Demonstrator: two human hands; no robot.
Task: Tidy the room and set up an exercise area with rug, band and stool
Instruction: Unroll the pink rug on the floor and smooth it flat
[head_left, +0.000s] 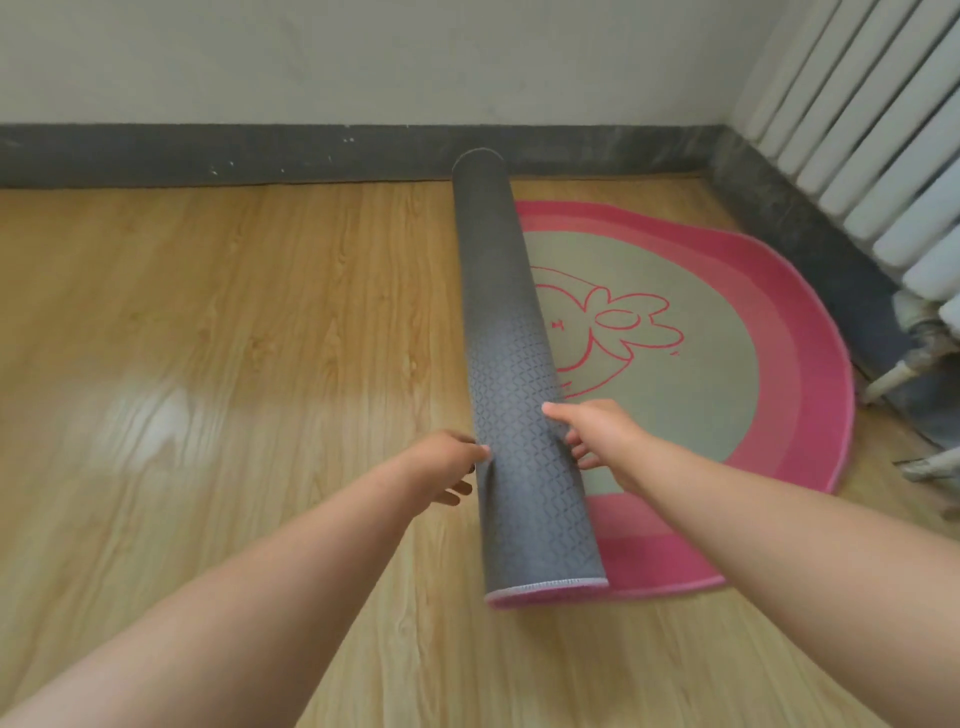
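A round pink rug (727, 322) with a grey-green centre and a pink line drawing lies partly unrolled on the wooden floor near the room's corner. Its left part is still a roll (509, 338), showing the grey patterned underside, running from the skirting board toward me. My left hand (447, 467) grips the roll's left side. On the right side, my right hand (597, 436) holds the same roll, fingers pressed into it. No band or stool is in view.
A white radiator (883, 130) with pipes (904, 374) lines the right wall. A dark skirting board (234, 156) runs along the back wall. Bare wooden floor (208, 338) stretches to the left of the roll.
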